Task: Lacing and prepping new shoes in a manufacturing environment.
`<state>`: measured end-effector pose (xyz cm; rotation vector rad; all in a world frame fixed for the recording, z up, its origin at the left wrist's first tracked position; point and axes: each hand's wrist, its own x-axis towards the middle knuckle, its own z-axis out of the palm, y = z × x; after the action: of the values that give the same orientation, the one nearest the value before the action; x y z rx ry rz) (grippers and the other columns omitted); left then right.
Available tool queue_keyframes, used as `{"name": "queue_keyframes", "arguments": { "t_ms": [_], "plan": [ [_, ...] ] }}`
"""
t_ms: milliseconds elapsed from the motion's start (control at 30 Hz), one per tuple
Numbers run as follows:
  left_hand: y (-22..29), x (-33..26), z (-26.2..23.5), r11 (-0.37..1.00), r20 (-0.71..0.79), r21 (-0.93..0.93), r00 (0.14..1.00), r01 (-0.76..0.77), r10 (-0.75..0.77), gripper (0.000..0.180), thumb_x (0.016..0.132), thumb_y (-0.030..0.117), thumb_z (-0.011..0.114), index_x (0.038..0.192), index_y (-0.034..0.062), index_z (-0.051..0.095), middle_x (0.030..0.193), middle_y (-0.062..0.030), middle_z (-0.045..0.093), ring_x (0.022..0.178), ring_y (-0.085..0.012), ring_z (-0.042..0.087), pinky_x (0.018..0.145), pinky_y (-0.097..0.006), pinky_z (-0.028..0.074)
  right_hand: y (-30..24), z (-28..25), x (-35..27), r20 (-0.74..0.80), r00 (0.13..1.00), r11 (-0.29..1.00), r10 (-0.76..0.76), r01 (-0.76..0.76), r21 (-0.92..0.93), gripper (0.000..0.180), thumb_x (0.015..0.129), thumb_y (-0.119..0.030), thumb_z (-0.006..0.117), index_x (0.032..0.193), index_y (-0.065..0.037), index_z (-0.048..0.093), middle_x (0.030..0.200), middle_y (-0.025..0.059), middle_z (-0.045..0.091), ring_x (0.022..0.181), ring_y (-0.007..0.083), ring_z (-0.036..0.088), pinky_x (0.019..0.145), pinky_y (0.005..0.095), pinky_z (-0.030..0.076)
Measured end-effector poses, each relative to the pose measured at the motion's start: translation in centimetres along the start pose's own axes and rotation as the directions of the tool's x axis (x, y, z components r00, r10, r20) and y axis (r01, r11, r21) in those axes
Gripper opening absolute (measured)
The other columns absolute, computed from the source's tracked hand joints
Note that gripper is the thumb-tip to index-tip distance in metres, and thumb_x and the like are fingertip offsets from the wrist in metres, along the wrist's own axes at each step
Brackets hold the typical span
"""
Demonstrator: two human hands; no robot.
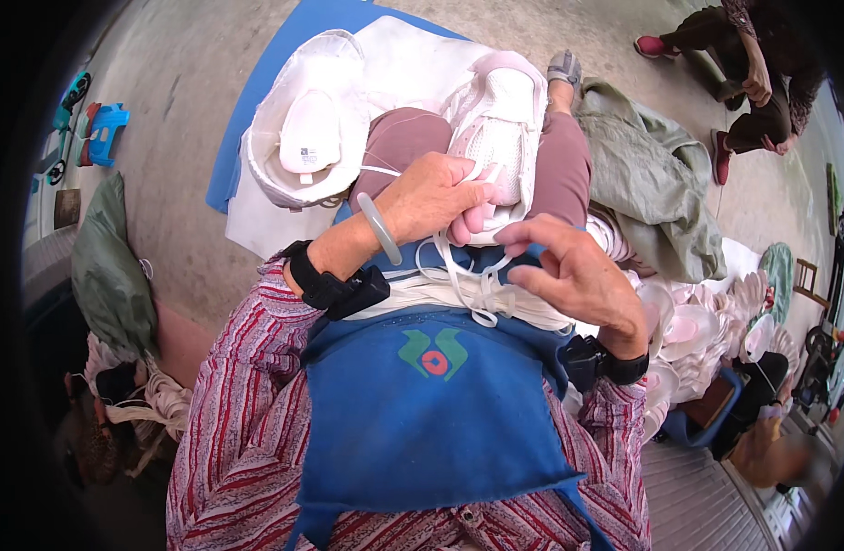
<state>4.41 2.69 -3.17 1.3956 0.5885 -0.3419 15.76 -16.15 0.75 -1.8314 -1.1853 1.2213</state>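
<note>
A white sneaker (500,96) rests on my lap between my thighs, its toe pointing away. My left hand (431,197) is at its lacing, thumb and fingers pinched on a white shoelace (452,266) that loops down over my apron. Just right of it, my right hand (578,271) has thumb and forefinger apart, close to a loop of the lace. A bundle of white laces (394,296) lies across my lap, beneath the hands. Left of the sneaker is a white, round-rimmed container (266,138) with a white shoe-shaped piece (310,133) inside.
White sheeting (399,55) over a blue sheet (284,55) lies ahead. A grey-green cloth (652,174) and piled pale shoe parts (707,331) are at right. A green sack (114,266) stands left. Another person (753,73) sits far right; a blue stool (108,133) is far left.
</note>
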Motion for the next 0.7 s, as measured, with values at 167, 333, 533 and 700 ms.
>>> {"name": "queue_keyframes", "arguments": {
  "t_ms": [167, 333, 533, 700],
  "plan": [
    [0.1, -0.3, 1.9, 0.971, -0.004, 0.228, 0.997, -0.075, 0.078, 0.028, 0.096, 0.022, 0.056, 0.089, -0.0026, 0.066, 0.062, -0.0035, 0.061, 0.050, -0.0089, 0.057, 0.046, -0.022, 0.046, 3.1, -1.6, 3.8, -0.635, 0.761, 0.991, 0.130, -0.082, 0.105, 0.019, 0.083, -0.015, 0.063, 0.094, 0.000, 0.067, 0.085, 0.0101, 0.067, 0.073, 0.0189, 0.063, 0.065, 0.0286, 0.048],
    [-0.5, 0.0, 2.5, 0.961, -0.032, 0.154, 0.971, -0.228, 0.235, 0.027, 0.098, 0.021, 0.049, 0.094, -0.0032, 0.058, 0.066, -0.0072, 0.060, 0.051, -0.0120, 0.057, 0.047, -0.025, 0.046, 3.4, -0.8, 8.1, -0.755, 0.646, 0.963, -0.111, -0.118, -0.243, 0.020, 0.082, -0.018, 0.066, 0.090, 0.000, 0.068, 0.081, 0.0144, 0.067, 0.075, 0.0250, 0.065, 0.069, 0.0339, 0.050],
    [-1.1, -0.2, 1.3, 0.990, -0.043, -0.036, 0.990, -0.135, 0.134, 0.029, 0.102, 0.026, 0.044, 0.096, 0.0004, 0.056, 0.069, -0.0028, 0.058, 0.051, -0.0077, 0.055, 0.046, -0.020, 0.044, 3.9, -1.0, 9.4, -0.716, 0.698, 0.992, -0.009, -0.086, -0.096, 0.022, 0.081, -0.019, 0.065, 0.085, 0.001, 0.068, 0.070, 0.0130, 0.065, 0.065, 0.0251, 0.063, 0.064, 0.0343, 0.049],
    [-1.8, -0.3, 1.7, 0.991, 0.009, -0.061, 0.993, -0.117, 0.118, 0.026, 0.100, 0.025, 0.048, 0.094, 0.0010, 0.056, 0.069, -0.0021, 0.058, 0.052, -0.0071, 0.055, 0.047, -0.020, 0.044, 4.5, -1.9, 9.7, -0.624, 0.770, 0.991, 0.130, -0.078, 0.110, 0.014, 0.078, -0.013, 0.064, 0.080, 0.001, 0.066, 0.066, 0.0053, 0.061, 0.061, 0.0120, 0.056, 0.058, 0.0259, 0.045]
  ]
}}
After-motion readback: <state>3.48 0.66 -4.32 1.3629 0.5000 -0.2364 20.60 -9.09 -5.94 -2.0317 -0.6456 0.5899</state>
